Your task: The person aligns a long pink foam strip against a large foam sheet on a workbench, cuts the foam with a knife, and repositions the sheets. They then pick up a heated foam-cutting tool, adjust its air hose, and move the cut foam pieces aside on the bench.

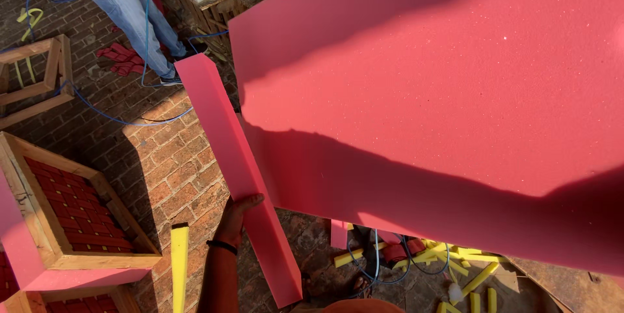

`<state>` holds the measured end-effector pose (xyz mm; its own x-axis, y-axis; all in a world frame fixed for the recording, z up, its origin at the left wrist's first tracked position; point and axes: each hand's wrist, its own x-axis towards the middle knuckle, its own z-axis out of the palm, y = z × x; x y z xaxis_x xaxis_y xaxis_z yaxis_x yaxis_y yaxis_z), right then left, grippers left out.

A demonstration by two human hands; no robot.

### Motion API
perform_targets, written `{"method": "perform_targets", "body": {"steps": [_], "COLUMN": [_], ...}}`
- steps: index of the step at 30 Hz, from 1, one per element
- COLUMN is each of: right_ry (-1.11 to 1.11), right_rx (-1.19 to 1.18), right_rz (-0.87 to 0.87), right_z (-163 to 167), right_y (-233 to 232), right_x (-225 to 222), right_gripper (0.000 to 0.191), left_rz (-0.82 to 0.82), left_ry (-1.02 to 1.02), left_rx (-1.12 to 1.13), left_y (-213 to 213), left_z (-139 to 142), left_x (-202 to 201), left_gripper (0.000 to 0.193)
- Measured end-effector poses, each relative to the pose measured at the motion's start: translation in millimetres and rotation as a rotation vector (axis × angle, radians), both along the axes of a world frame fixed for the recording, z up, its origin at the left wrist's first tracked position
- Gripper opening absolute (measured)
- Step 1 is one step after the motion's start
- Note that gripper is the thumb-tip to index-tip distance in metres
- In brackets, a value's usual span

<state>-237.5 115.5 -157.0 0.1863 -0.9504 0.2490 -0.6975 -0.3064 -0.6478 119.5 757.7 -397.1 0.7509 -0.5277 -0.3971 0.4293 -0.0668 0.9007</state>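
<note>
The big pink sheet [442, 85] on the right looks like matt foam, finely pitted and speckled. The narrow pink strip [237, 170] beside it has the same soft, dull surface. The floor [169, 170] is rough, worn brick. The frames [97, 258] at near left are raw, unpainted wood.

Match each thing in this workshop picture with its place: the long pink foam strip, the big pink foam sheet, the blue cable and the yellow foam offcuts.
Things:
1. long pink foam strip
2. big pink foam sheet
3. blue cable
4. yellow foam offcuts

Places:
A. scattered on the ground at bottom right
B. gripped at its edge by the left hand
C. filling the upper right of the view
D. trailing across the brick floor near a standing person's feet

Pairs: 1-B, 2-C, 3-D, 4-A
</note>
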Motion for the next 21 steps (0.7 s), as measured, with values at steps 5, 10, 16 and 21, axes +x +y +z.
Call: {"method": "perform_targets", "body": {"steps": [5, 10, 16, 21], "right_ry": [-0.084, -0.251, 0.192, 0.301], "right_rx": [0.178, 0.446, 0.306, 0.158], "right_rz": [-0.173, -0.016, 0.213, 0.222], "right_z": [-130, -222, -303, -325], "right_y": [-5, 60, 169, 183], "right_x": [-64, -44, -31, -28], "right_gripper": [0.059, 0.045, 0.064, 0.084], "left_rz": [-0.137, -0.336, -0.485, -0.453], "left_ry": [-0.017, -0.098, -0.121, -0.108], "left_rx": [0.211, 0.294, 0.272, 0.308], "left_y": [-22, -64, -98, -120], "left_z": [26, 33, 34, 36], "left_x": [-3, -26, -47, -44], "left_gripper": [0.073, 0.088, 0.064, 0.057]}}
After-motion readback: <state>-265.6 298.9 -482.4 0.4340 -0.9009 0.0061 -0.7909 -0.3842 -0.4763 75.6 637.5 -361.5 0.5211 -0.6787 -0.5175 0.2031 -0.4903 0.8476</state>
